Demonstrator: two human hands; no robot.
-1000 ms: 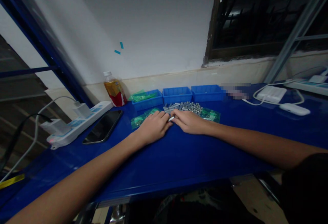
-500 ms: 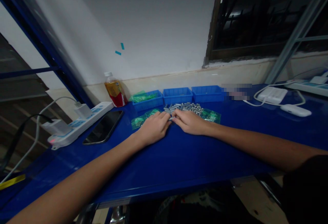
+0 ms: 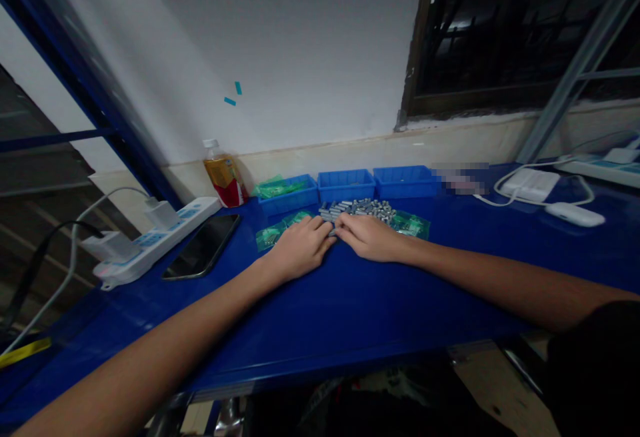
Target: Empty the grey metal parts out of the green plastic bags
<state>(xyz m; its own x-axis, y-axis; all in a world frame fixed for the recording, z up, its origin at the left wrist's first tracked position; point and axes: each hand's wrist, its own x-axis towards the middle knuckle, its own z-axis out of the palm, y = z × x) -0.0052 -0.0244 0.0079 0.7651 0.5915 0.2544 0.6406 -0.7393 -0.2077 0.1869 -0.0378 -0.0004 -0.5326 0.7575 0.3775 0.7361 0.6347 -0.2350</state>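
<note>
My left hand [image 3: 303,247] and my right hand [image 3: 367,237] meet over the blue table, fingertips almost touching. Both are closed in a pinch around a small silver metal piece [image 3: 333,232], which is mostly covered by the fingers. Just behind them lies a pile of silver cylindrical metal pieces [image 3: 363,208], similar in colour; whether they are bolts or sleeves is too small to tell. A green plastic bag with small parts [image 3: 271,236] rests beside my left hand. Another green bag [image 3: 413,225] lies past my right wrist.
Three blue bins, left [image 3: 290,204], middle [image 3: 346,187] and right [image 3: 405,184], line the wall; the left one contains green bags. A drink bottle [image 3: 224,177], a phone [image 3: 203,247] and a power strip [image 3: 160,244] stand left. White chargers [image 3: 533,185] with cables lie right.
Both hands stay almost in place, still pinched together. The small metal piece shows slightly differently between the fingertips. The whole view has shifted very slightly.
</note>
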